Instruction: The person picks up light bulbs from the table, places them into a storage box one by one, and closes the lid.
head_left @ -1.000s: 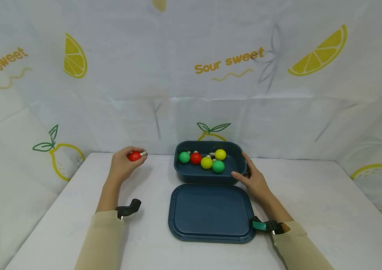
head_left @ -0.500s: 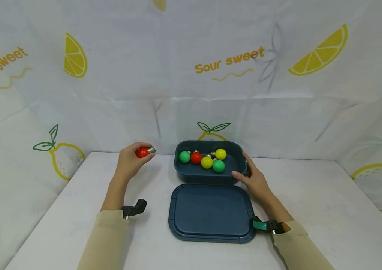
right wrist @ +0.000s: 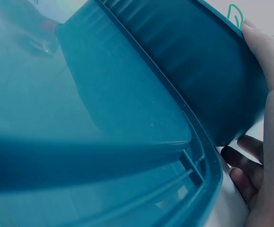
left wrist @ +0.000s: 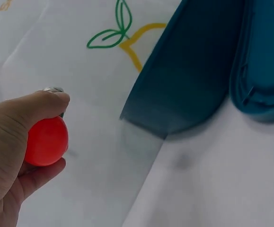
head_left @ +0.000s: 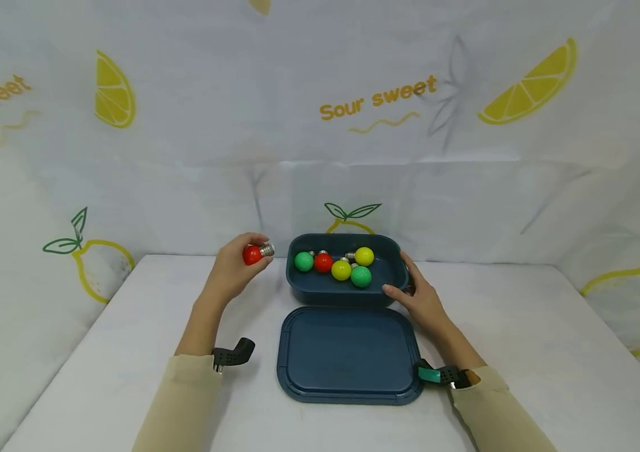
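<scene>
Pinched between the thumb and fingers of my left hand is a red light bulb, its silver screw base pointing right. In the left wrist view the round red bulb shows below the thumb, and the base is partly covered. This hand is in the air just left of a dark blue plastic box. My right hand grips the box's right end, thumb on the front wall and fingers round the side. Inside the box lie two green bulbs, a red bulb and two yellow bulbs.
The dark blue lid lies flat on the white table, right in front of the box. A white curtain with lemon prints hangs behind the table. Black straps sit on both wrists, the right one close to the lid's edge.
My left hand has moved right with the red light bulb, closer to the box. The right hand keeps its grip on the box, and the whole head view has shifted slightly.
</scene>
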The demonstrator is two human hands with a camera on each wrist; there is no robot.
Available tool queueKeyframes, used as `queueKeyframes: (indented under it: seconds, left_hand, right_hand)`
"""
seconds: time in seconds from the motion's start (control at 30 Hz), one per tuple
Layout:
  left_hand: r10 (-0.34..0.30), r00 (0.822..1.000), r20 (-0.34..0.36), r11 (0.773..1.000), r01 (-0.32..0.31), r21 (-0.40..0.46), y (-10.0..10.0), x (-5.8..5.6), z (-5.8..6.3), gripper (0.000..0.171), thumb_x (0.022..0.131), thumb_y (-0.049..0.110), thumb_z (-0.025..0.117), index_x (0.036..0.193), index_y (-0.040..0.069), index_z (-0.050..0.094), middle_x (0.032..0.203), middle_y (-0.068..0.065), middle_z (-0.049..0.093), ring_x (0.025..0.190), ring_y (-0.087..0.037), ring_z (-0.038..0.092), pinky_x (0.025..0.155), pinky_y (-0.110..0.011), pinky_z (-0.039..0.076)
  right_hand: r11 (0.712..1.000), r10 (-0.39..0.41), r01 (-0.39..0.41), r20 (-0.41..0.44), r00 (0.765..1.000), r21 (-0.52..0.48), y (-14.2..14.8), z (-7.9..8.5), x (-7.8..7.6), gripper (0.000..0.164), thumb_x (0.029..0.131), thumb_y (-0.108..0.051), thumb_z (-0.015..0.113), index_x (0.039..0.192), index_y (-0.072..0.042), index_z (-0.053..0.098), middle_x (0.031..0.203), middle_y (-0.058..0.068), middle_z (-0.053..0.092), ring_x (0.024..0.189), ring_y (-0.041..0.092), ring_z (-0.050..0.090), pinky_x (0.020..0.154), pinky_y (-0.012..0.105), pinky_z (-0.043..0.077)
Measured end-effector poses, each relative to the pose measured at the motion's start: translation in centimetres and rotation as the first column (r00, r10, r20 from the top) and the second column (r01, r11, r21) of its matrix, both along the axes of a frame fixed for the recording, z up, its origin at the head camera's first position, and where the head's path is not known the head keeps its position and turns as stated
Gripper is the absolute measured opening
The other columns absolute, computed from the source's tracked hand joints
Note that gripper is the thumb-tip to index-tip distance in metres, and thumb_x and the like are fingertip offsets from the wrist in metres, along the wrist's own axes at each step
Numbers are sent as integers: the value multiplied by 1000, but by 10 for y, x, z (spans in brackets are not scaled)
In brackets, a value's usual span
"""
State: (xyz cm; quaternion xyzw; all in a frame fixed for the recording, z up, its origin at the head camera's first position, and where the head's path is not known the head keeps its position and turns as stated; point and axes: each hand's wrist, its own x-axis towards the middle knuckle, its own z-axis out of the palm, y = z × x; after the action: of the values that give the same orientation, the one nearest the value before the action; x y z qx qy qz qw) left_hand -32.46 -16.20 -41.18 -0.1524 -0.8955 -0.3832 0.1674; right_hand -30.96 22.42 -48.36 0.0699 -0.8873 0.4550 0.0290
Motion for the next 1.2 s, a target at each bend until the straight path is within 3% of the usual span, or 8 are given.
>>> queueKeyframes:
  seconds: [0.5,1.03,1.2]
  left_hand:
    - [-117,993,-5,990,116,-82,45,-5,-1,37,88,19,69,123,11,59,120,-6,61,109,-22,57,94,-39,53]
    - [-208,977,41,972,211,-100,70,-20,-9,32,87,32,71,113,14,65,114,-3,59,101,-19,55,88,-34,53]
    - [-213,977,21,960,214,-183,79,-25,-12,29,86,32,72,111,17,69,111,0,64,99,-18,56,84,-32,53]
  right_hand:
    - [1000,-5,5,-14,1000,-11,0,-1,0,85,87,-49,63,152,-41,8,150,19,38,121,36,54,100,54,44]
    - [1000,-2,2,-22,1000,-9,0,1,1,86,87,-49,63,152,-41,8,150,20,37,121,36,54,99,54,45]
    - [1000,-4,4,-24,1000,-2,0,2,1,86,87,-50,63,152,-42,8,150,20,37,122,37,54,100,55,45]
